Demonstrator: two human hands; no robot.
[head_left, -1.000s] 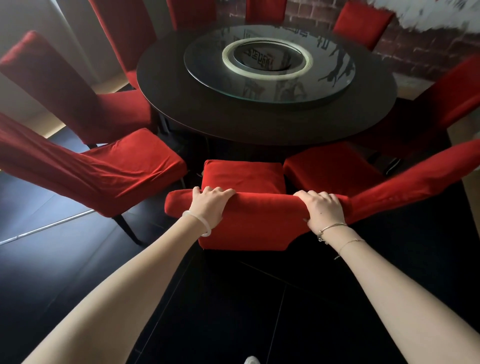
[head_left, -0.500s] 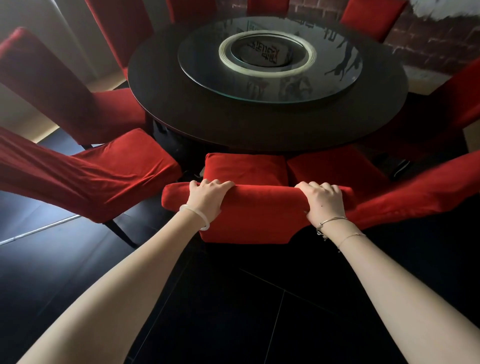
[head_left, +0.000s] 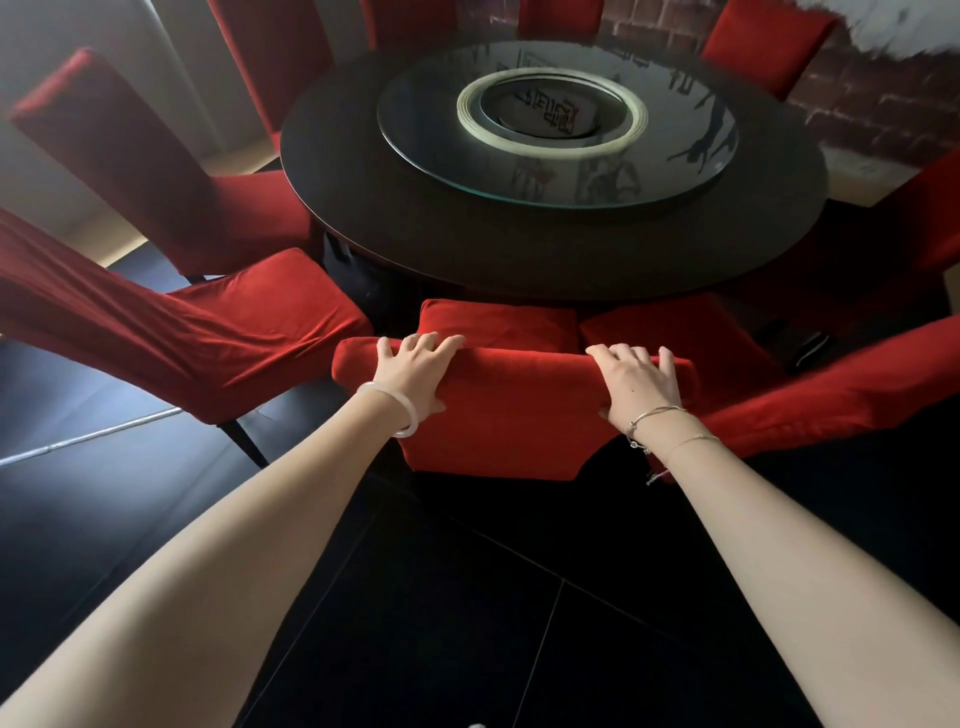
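The red-covered chair (head_left: 498, 415) has slid forward in the last second, and its seat front now meets the rim of the round table (head_left: 519, 249). The left hand (head_left: 415, 371) and right hand (head_left: 636, 384) still grasp the backrest top, fingers draped looser; the push looks nearly done

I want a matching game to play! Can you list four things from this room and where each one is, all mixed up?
1. red fabric-covered chair back
2. round glass turntable
3. smooth white bangle
4. thin silver wire bracelet

A. just behind the right hand
B. on the dark round table
C. held by both hands
D. just behind the left hand

Pairs: 1-C, 2-B, 3-D, 4-A
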